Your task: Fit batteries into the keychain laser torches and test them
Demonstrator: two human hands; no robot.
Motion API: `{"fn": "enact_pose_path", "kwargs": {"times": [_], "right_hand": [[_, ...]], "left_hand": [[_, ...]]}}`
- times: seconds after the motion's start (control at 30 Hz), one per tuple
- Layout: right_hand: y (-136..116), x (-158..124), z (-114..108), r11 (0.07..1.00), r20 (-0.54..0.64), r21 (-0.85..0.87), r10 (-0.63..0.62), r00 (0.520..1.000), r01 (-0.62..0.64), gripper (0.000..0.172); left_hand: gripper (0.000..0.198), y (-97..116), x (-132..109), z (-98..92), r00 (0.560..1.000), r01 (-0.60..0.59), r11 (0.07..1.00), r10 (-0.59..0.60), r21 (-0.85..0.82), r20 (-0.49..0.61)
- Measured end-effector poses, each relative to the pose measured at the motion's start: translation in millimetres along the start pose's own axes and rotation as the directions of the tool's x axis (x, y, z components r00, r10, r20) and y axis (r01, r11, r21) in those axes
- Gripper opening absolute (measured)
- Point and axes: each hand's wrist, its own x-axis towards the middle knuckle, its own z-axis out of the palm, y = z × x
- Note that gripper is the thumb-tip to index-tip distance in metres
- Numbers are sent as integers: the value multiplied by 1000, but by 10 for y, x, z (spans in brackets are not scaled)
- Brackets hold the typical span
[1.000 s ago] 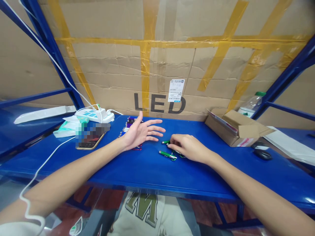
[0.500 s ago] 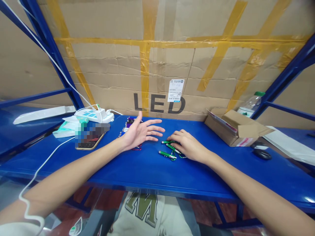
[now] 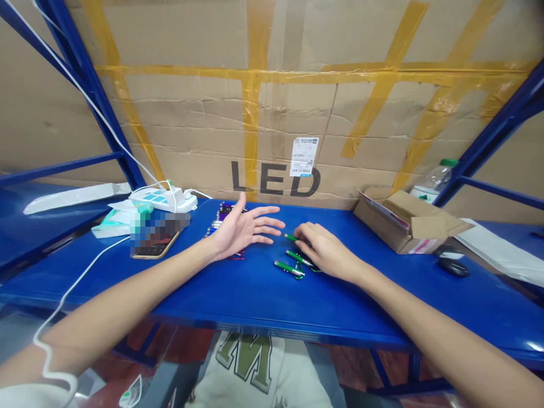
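Observation:
My right hand [image 3: 325,249] has its fingers closed on a slim green keychain flashlight [image 3: 290,237], whose tip sticks out to the left. Just below lie two more of the same kind on the blue table: one green flashlight [image 3: 294,256] close under my fingers, and a second green flashlight [image 3: 284,266] nearer the front. Small green clips show at their right ends. My left hand [image 3: 242,231] is open, thumb up and fingers spread, holding nothing. Behind it, partly covered, is a row of similar flashlights [image 3: 223,213] in purple, silver and blue, with a red clip [image 3: 238,256] below.
On the left of the table [image 3: 255,300] are a phone [image 3: 155,245], a white power strip [image 3: 164,198] with cables and a tissue pack [image 3: 113,221]. An open cardboard box [image 3: 403,221], a black mouse [image 3: 453,266] and a bottle [image 3: 436,178] stand right. A large carton [image 3: 204,124] walls the back.
My right hand has moved the top green flashlight slightly away from me, apart from the middle one, which has turned a little. My left hand stays still.

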Motion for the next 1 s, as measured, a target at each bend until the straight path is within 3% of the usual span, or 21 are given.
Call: {"fn": "enact_pose_path", "kwargs": {"times": [0.13,0.33,0.57,0.8,1.0], "right_hand": [[-14,9,-15,992,-110,109,76,991,-64,2],[-61,22,-54,971,-167,219,138,976,-100,5],[-63,28,-47,980,-268,184,122,956,-74,15],[-106,24,-75,931,-202,334,221,954,-145,11],[-159,14,-98,948,-166,292,182,969,-128,12]], "left_hand": [[98,-1,3,-6,1000,7,1000,-7,-6,-5],[101,-3,2,-14,1000,8,1000,-8,-24,-7],[100,8,-1,-5,1000,12,1000,-13,-23,-15],[100,8,2,-11,1000,10,999,-10,-40,-11],[100,8,-3,-13,1000,6,999,-7,-51,-9]]}}
